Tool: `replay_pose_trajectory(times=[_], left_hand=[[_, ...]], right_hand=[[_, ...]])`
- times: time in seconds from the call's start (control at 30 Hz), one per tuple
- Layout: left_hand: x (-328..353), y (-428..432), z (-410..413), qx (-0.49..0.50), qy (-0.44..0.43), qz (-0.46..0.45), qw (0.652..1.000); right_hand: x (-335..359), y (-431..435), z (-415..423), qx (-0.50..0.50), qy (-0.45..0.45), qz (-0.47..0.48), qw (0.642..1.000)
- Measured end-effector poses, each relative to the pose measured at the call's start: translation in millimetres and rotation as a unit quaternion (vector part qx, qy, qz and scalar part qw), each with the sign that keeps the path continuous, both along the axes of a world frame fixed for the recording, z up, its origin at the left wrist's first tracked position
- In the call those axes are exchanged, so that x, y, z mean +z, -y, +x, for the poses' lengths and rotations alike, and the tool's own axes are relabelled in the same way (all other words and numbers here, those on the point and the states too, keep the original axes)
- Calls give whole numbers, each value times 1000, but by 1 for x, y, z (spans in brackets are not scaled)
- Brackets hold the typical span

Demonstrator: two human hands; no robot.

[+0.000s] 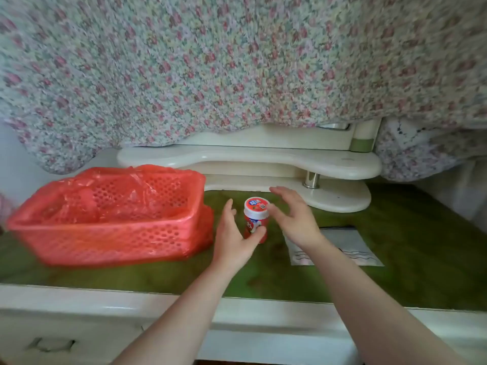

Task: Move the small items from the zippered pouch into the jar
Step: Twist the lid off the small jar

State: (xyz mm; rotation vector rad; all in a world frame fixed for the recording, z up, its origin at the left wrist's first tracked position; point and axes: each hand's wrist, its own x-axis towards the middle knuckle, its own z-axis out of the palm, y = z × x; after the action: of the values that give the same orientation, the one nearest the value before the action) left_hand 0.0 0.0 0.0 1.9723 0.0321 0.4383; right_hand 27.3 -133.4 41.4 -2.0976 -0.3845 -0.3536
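A small red jar point(255, 219) with a white lid stands upright on the green desk top point(411, 259). My left hand point(234, 238) cups its left side, thumb touching the lower front, fingers spread. My right hand point(292, 217) hovers at the jar's right, fingers apart near the lid, holding nothing. The flat clear zippered pouch point(353, 246) lies to the right, partly hidden under my right wrist. Its contents cannot be made out.
A red perforated basket point(110, 219) lined with red plastic stands at the left. Cream curved shelves point(247, 159) on a metal post point(311, 180) rise behind the jar. Floral cloth point(237, 61) hangs over the back. The desk's white front edge point(105, 306) and a drawer sit below.
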Motion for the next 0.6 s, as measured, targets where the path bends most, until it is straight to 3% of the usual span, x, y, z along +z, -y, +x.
replay_pose_trajectory(times=[0.13, 0.23, 0.6], left_hand=[[-4, 3, -2, -2, 4, -15, 1000], [-10, 1, 2, 1, 12, -13, 1000], [-5, -2, 0, -7, 24, -30, 999]], right_hand=[[3, -13, 5, 15, -5, -149, 989], [2, -21, 8, 22, -3, -192, 981], [-2, -36, -8, 3, 76, -187, 979]])
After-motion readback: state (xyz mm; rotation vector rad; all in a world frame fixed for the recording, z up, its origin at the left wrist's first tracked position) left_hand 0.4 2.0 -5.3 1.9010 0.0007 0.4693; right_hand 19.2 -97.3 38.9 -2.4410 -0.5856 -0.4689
